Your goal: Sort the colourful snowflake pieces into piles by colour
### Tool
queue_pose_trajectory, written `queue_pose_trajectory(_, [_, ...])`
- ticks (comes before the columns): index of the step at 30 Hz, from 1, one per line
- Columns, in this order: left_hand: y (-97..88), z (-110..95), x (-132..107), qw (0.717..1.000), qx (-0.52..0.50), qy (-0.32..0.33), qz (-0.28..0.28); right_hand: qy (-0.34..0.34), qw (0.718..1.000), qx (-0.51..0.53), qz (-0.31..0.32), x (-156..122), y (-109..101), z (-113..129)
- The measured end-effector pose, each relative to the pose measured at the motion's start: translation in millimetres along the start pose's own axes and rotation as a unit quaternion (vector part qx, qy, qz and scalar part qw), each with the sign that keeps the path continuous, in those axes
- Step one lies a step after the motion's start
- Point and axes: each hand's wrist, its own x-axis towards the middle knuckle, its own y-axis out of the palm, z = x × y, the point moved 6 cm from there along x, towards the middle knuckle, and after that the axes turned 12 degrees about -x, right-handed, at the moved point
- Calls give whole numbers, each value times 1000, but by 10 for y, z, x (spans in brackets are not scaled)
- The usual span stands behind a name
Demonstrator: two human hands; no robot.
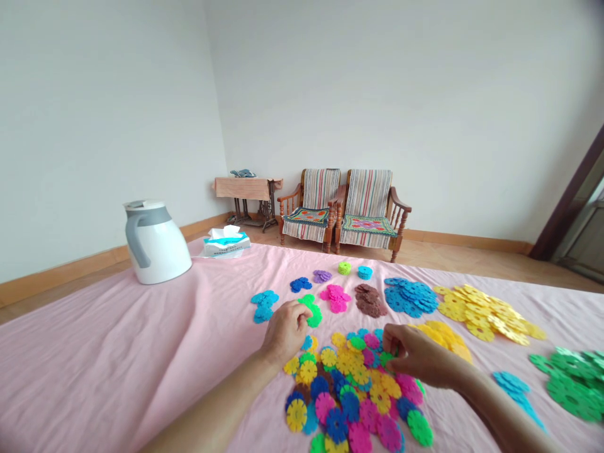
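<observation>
We have a pink cloth before us, bearing the mixed pile between our arms and a jug at left. Our right hand is at the mixed pile's right side, fingers bent; our left hand, fingers curled, is at the bright-green pile. We cannot tell whether either grips anything.
</observation>
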Motion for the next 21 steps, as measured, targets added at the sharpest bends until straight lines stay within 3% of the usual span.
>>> queue_pose_trajectory(9, [76,-85,-23,998,-41,25,40,-82,987,141,5,39,-29,41])
queue_pose_trajectory(15, [132,-177,-56,994,-63,47,79,-81,973,200,-84,134,-16,205])
queue_pose_trajectory(18, [98,-156,-45,996,-54,38,60,-66,966,203,-143,181,8,262])
queue_pose_trajectory(21, [23,-96,-17,999,-41,18,12,-50,963,206,-164,228,36,327])
